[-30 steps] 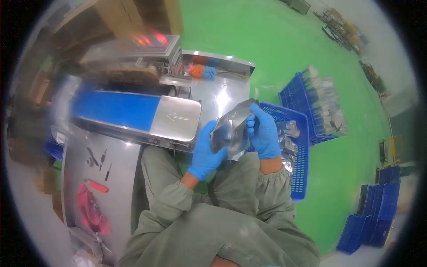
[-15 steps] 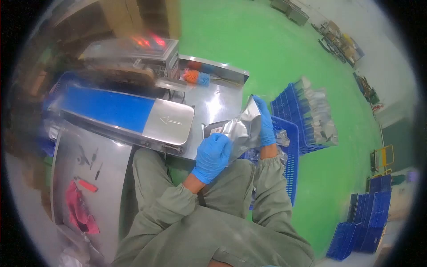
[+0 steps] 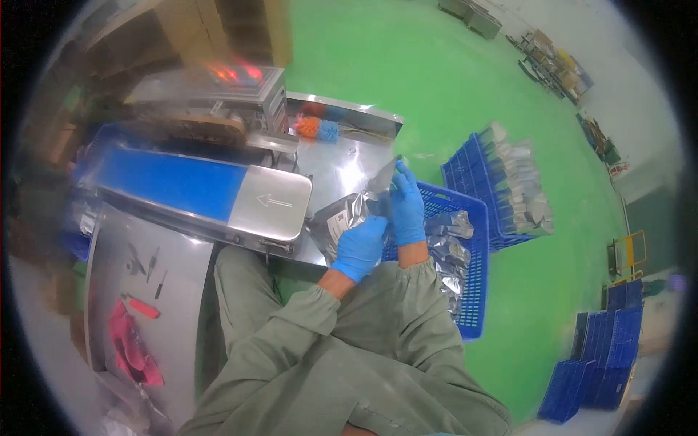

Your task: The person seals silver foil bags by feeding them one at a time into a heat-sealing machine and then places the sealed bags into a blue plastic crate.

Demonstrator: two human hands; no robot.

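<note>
A silver foil pouch with a white label is tilted over the steel table, between my two blue-gloved hands. My left hand is closed on its near side, fingers curled in. My right hand pinches the upper right edge, thumb and fingers around the foil. Part of the pouch is hidden behind both hands. Just right of my right hand, a blue basket holds several foil pouches.
Left of the pouch lies a conveyor with a blue belt and arrow-marked steel plate, beside a machine with red lights. An orange-and-blue brush rests behind. A second blue basket holds upright pouches. Tools and pink cloth lie left.
The pouch has swung down and left, its label now facing up. My right hand has moved left and lower, uncovering more of the basket. My left hand has shifted slightly right.
</note>
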